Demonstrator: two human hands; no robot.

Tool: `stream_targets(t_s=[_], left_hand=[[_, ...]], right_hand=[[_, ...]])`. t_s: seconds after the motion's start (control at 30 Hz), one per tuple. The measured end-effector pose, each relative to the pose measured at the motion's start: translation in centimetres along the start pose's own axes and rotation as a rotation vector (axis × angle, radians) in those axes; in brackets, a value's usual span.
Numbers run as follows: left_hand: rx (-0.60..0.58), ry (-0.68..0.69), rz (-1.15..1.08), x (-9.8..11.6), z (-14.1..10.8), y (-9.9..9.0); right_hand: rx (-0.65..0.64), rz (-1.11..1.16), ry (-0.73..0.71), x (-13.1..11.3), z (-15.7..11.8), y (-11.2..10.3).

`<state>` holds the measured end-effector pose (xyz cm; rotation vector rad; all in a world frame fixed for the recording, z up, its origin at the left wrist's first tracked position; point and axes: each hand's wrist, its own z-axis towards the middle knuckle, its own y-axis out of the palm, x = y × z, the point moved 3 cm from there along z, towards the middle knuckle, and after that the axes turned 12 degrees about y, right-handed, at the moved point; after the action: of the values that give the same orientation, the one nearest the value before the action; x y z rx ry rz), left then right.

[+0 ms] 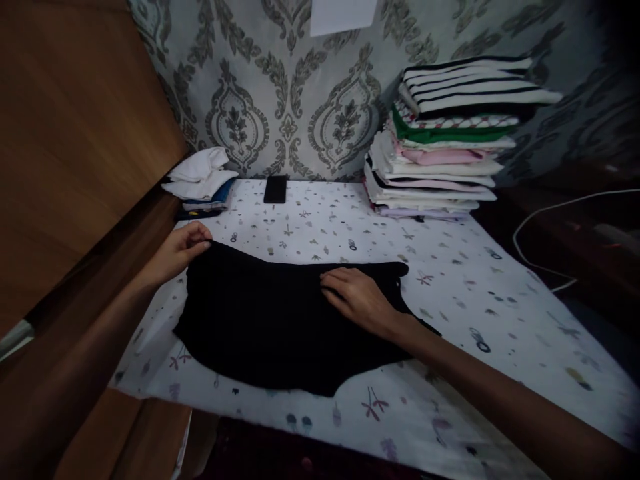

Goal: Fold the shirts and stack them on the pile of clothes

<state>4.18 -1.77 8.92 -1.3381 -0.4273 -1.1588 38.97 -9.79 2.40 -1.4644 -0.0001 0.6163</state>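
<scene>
A black garment lies spread on the white patterned cloth, its exact kind unclear in the dark fabric. At its far left corner, my left hand pinches the edge between thumb and fingers, lifting that corner slightly. My right hand rests on top of the garment, right of its middle, palm down with the fingers stretched out to the left. Strap-like strips show at the garment's right end, partly hidden behind my right wrist.
Folded clothes form a tall stack at the back right and a smaller pile at the back left. A black phone lies near the wall. Wooden furniture borders the left; a white cable hangs at the right.
</scene>
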Motion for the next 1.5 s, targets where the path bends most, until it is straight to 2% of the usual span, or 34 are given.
stream_targets(t_s=[0.13,0.23,0.3,0.4,0.5,0.6,0.67,0.73,0.8,0.9,0.97,1.03,1.13,1.23,1.33,1.5], left_hand=[[0.02,-0.012,-0.018,-0.2,0.9,-0.7],[0.074,-0.002,-0.058,-0.7,2.8,-1.9],[0.1,0.008,-0.091,-1.4,4.6,-2.4],[0.112,-0.019,-0.063,-3.2,7.0,-2.1],[0.122,-0.08,0.123,-5.0,7.4,-1.3],[0.073,0.003,0.41,-5.1,4.9,-0.5],[-0.033,0.049,0.509,-4.5,2.1,0.2],[-0.142,0.021,0.536,-3.7,-1.0,0.9],[-0.191,-0.037,0.553,-3.1,-3.9,1.4],[-0.185,-0.145,0.544,-2.8,-6.9,1.9],[-0.184,-0.21,0.499,-2.8,-7.9,2.0],[-0.179,-0.272,0.39,-2.5,-8.4,2.0],[-0.107,-0.394,0.103,-1.1,-9.1,1.5],[0.107,-0.55,-0.161,0.3,-10.4,0.3],[0.249,-0.636,-0.292,1.0,-12.0,-0.2],[0.23,-0.654,-0.292,1.3,-13.7,0.6]], right_hand=[[0.13,0.301,0.221,1.7,1.8,-1.7],[0.292,0.409,0.331,4.1,5.7,-3.8],[0.33,0.394,0.359,5.6,9.2,-4.5],[0.286,0.276,0.438,7.3,13.9,-3.9],[0.243,0.161,0.507,8.2,15.1,-1.9],[0.303,0.108,0.407,8.1,12.2,-0.7],[0.332,0.089,0.318,7.8,8.5,-0.9],[0.327,0.095,0.303,7.5,4.1,-1.9],[0.312,0.115,0.362,7.2,-0.6,-3.1],[0.307,0.201,0.522,5.6,-7.2,-4.3],[0.256,0.338,0.605,3.5,-10.5,-3.9],[0.097,0.598,0.676,0.6,-12.8,-2.3],[-0.226,1.136,0.837,-4.1,-14.4,0.9],[-0.33,1.475,0.927,-7.3,-14.6,2.5],[-0.309,1.624,0.965,-8.6,-14.1,2.7],[0.013,1.632,0.966,-8.2,-13.1,2.4]])
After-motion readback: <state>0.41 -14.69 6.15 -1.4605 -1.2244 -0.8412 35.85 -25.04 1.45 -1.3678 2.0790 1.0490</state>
